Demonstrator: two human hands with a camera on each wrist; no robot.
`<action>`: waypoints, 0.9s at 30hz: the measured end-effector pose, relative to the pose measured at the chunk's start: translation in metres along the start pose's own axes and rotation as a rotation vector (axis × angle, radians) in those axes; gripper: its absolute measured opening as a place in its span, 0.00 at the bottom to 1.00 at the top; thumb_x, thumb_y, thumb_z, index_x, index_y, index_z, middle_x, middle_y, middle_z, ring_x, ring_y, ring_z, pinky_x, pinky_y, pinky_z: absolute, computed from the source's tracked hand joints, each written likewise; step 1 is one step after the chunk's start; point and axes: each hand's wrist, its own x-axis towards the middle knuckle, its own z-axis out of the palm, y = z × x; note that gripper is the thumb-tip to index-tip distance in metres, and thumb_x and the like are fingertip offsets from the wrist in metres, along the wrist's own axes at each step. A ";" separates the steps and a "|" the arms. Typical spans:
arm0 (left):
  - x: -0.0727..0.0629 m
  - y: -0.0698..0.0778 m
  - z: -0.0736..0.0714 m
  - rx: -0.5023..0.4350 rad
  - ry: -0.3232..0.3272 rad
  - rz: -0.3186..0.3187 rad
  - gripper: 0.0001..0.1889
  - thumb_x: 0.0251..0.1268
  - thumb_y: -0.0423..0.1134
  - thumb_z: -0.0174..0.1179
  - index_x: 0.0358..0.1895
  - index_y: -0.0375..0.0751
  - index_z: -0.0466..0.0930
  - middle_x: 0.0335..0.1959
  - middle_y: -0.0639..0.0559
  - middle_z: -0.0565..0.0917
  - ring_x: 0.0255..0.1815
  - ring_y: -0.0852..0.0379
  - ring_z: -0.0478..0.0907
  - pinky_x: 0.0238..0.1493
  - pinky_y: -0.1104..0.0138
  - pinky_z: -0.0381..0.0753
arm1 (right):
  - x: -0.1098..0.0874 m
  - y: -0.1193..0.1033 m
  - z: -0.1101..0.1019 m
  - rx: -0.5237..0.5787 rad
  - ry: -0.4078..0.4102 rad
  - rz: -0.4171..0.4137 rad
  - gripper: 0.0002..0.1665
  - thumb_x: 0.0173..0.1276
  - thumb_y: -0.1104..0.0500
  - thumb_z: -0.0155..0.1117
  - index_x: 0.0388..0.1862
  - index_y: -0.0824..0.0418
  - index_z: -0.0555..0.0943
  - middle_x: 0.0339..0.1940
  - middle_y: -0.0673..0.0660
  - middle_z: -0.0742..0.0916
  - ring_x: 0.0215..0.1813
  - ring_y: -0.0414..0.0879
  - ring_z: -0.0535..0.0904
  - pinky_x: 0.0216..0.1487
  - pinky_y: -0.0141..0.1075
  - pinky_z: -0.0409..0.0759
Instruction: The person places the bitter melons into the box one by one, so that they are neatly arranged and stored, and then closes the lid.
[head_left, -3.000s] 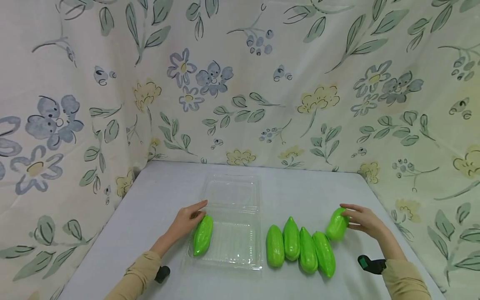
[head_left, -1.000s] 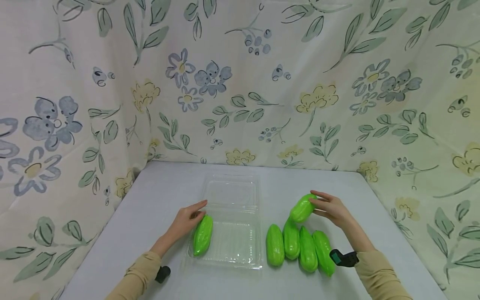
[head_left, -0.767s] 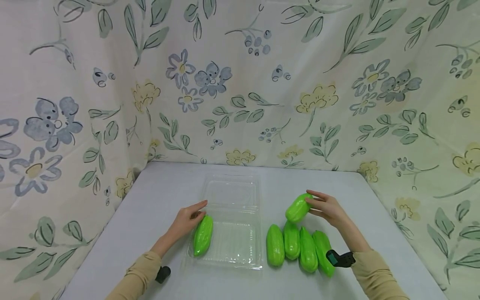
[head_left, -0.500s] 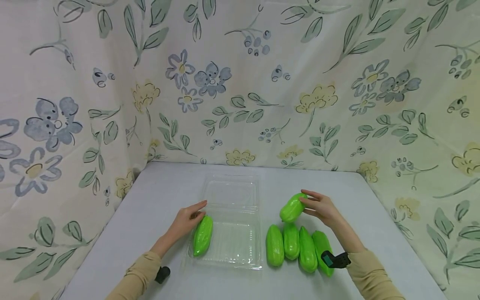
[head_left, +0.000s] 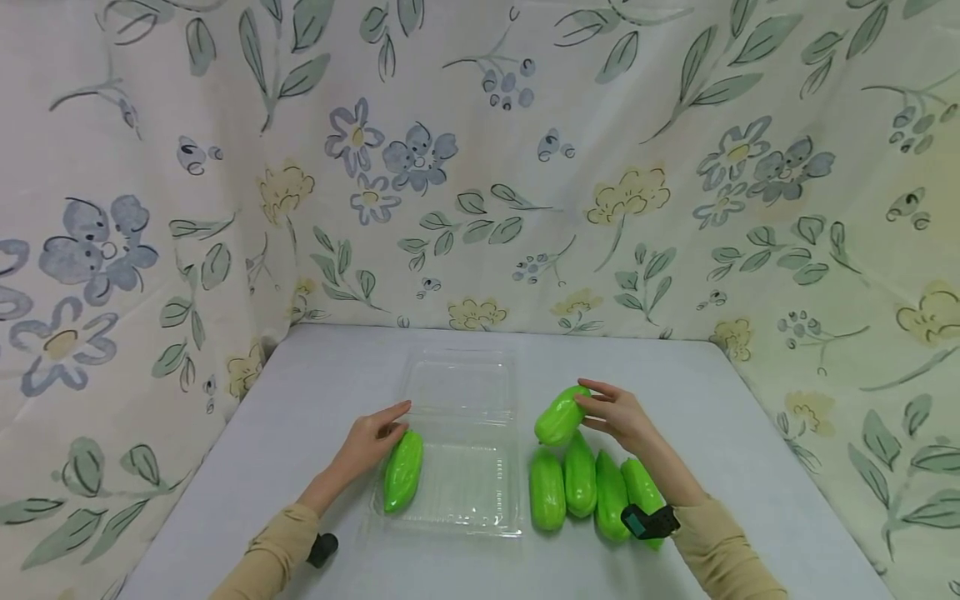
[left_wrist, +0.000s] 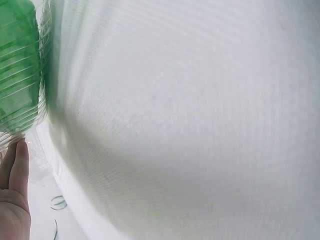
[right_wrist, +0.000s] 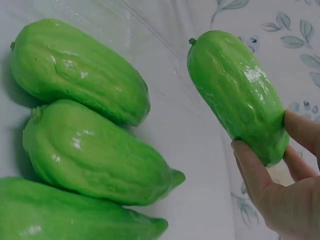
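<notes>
My right hand (head_left: 621, 418) holds a glossy green cucumber-like vegetable (head_left: 558, 419) between thumb and fingertips, raised and tilted. Its stem end points away from the hand in the right wrist view, where the same vegetable (right_wrist: 235, 92) shows ridged skin. Below it lie several alike in a row, the leftmost green vegetable (head_left: 547, 492) beside a clear plastic clamshell box (head_left: 480, 487). One green vegetable (head_left: 403, 472) lies in the box along its left side. My left hand (head_left: 365, 446) rests at the box's left edge, its straight fingers (left_wrist: 20, 167) touching the clear wall.
The box's lid (head_left: 461, 387) lies folded back flat, away from me. All of it stands on a white-covered table (head_left: 622, 367). A floral cloth (head_left: 465, 167) hangs behind and at both sides. Dark wrist devices sit at both cuffs.
My right hand has carried its green vegetable leftward from the right of the row to above its left end, near the box. The left hand and the vegetable in the box stay put.
</notes>
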 end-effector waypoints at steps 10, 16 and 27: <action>0.000 0.001 0.000 -0.009 -0.008 -0.013 0.22 0.65 0.34 0.60 0.61 0.34 0.74 0.60 0.41 0.77 0.49 0.46 0.83 0.48 0.60 0.84 | 0.005 0.002 0.023 -0.008 -0.031 -0.010 0.32 0.71 0.61 0.57 0.71 0.69 0.62 0.51 0.58 0.77 0.42 0.36 0.81 0.53 0.36 0.83; 0.000 0.000 0.000 -0.019 -0.005 -0.003 0.22 0.65 0.34 0.60 0.61 0.34 0.74 0.60 0.41 0.78 0.47 0.49 0.84 0.48 0.61 0.84 | 0.008 0.004 0.034 0.007 -0.045 -0.013 0.32 0.70 0.63 0.57 0.70 0.70 0.62 0.51 0.59 0.77 0.41 0.37 0.82 0.52 0.36 0.83; 0.000 -0.001 0.000 0.000 0.003 0.015 0.21 0.65 0.34 0.59 0.61 0.34 0.74 0.59 0.42 0.78 0.45 0.52 0.85 0.46 0.62 0.84 | 0.012 0.004 0.057 -0.025 -0.033 0.007 0.29 0.69 0.62 0.59 0.68 0.68 0.67 0.52 0.62 0.80 0.41 0.39 0.82 0.52 0.38 0.83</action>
